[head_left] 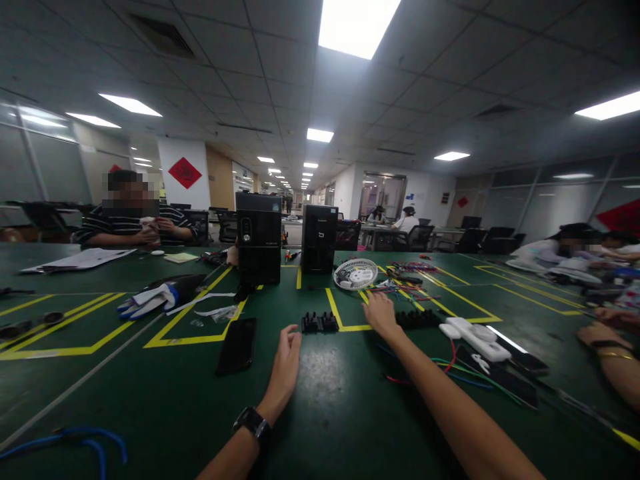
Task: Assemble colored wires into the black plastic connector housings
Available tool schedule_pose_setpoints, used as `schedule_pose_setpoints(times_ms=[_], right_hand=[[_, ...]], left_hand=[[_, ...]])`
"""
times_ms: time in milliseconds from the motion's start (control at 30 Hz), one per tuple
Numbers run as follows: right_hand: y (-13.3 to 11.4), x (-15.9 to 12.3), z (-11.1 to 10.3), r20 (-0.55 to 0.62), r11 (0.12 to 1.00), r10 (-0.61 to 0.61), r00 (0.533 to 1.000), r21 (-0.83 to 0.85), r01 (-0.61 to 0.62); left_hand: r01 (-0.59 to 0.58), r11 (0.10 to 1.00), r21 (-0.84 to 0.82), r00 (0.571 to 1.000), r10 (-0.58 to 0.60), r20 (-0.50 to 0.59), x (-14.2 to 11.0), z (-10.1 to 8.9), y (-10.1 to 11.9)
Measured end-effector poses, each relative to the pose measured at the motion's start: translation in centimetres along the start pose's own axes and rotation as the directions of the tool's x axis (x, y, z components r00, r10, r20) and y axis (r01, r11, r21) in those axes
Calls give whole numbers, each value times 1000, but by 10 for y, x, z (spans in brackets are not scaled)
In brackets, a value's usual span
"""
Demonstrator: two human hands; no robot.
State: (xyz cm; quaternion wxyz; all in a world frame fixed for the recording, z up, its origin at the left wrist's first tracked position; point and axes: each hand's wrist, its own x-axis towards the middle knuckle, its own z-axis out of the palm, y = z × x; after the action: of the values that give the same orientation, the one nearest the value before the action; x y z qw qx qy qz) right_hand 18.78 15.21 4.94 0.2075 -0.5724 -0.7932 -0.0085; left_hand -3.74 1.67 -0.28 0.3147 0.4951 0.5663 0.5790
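My left hand [287, 357] rests on the green table, fingers loosely bent and slightly apart, with nothing visible in it. Just beyond its fingertips sit black plastic blocks with upright prongs [320, 322], side by side. My right hand [381, 313] reaches farther forward, its fingers curled down toward the table; whatever they hold is hidden. Right of that hand lies a row of similar dark blocks [417, 320]. A white slotted basket [355, 274] with small white parts inside stands just beyond it.
Two black boxes [259, 250] [319, 240] stand upright ahead. Left lie a black phone [237, 345] and a blue-white glove [150, 300]. Loose wires [413, 283] and a white power strip [475, 339] are right. Another person's hand [607, 337] is at the right edge.
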Motion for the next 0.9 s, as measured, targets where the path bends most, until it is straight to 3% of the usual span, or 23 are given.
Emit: schedule_pose_setpoints(times_ms=[167, 300, 367, 467, 567, 633, 700, 800, 900], right_hand=[[31, -26, -21, -27, 983, 175, 984, -50, -176], [32, -37, -24, -14, 984, 178, 984, -2, -178], [25, -36, -23, -1, 987, 152, 988, 47, -152], [-4, -36, -23, 28, 986, 88, 996, 139, -91], [-54, -46, -21, 2, 938, -112, 994, 331, 105], [-86, -56, -21, -61, 864, -281, 958, 419, 281], [-104, -66, -25, -115, 826, -357, 927, 424, 371], [-86, -78, -39, -147, 874, -320, 936, 337, 351], [-28, -90, -54, -29, 969, -180, 983, 164, 183]], left_hand=[[-66, 998, -19, 997, 66, 47, -4, 6, 6], [-110, 992, -58, 993, 113, 43, -9, 9, 12], [-73, 989, -127, 994, 82, 66, -12, 12, 16], [150, 918, -367, 984, -103, 144, -18, 17, 22], [412, 671, -617, 911, -277, 306, -24, 22, 27], [491, 536, -686, 871, -295, 393, -27, 23, 28], [492, 513, -704, 871, -285, 401, -28, 23, 27], [419, 603, -679, 908, -276, 316, -28, 21, 26], [370, 674, -639, 929, -251, 273, -28, 20, 28]])
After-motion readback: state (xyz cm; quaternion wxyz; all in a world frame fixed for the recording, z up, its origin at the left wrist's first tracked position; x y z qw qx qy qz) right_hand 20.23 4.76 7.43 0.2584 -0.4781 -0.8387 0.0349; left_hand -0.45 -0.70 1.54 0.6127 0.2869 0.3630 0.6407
